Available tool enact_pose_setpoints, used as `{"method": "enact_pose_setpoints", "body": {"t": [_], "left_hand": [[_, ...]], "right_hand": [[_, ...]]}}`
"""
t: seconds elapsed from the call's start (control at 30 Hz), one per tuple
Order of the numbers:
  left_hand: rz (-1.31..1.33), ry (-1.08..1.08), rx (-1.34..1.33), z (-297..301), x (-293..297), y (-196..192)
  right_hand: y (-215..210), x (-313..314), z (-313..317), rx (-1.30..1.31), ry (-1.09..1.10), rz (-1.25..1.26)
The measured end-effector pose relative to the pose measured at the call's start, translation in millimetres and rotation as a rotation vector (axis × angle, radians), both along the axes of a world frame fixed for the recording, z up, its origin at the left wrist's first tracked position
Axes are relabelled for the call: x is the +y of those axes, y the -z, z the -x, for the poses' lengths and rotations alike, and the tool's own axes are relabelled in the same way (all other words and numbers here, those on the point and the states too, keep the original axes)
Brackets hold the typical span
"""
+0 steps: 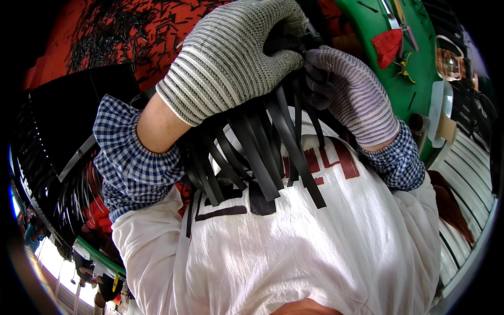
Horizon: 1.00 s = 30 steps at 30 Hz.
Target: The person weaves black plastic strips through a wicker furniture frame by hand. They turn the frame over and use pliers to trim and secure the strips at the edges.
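Both hands wear striped knit gloves, with blue-and-white checked sleeve covers at the wrists. My left hand [231,63] is closed around the upper end of a piece with many flat black strips [286,136], which hang down over my white shirt. Close beside it, my right hand [357,97] has its dark-coated fingers curled in, pinching at the same dark upper end. A small greyish piece [313,31] shows between the hands; I cannot tell what it is. The exact spot where the fingertips meet the strips is partly hidden by the left hand.
On the left, a red surface [163,29] carries many short black offcuts, near a large black panel [79,110] with strips along its edge. To the right, a green surface [362,26] bears tools with coloured handles and a red cloth-like piece [387,47]. A slatted pale bench [472,173] stands right.
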<state>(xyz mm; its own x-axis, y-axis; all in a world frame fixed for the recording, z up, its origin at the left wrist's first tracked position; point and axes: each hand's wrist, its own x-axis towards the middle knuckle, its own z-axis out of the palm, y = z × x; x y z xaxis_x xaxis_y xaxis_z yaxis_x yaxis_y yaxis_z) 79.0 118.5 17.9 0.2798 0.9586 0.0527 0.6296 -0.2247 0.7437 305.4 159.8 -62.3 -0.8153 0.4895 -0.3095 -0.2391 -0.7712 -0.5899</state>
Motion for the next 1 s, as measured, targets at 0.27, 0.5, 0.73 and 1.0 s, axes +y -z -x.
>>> {"method": "enact_pose_setpoints", "body": {"t": [0.27,0.5,0.73,1.0], "left_hand": [[-0.040,0.001,0.016,2,0,1],[-0.028,0.007,0.012,-4,3,-5],[0.073,-0.028,-0.034,2,9,11],[-0.161,-0.012,0.192,4,6,22]], "right_hand": [[-5,-9,6,-0.145,0.088,0.009],[-4,-13,5,-0.153,0.152,0.055],[-25,-23,15,-0.324,0.269,-0.071],[-29,-22,20,-0.375,0.289,-0.083]]}}
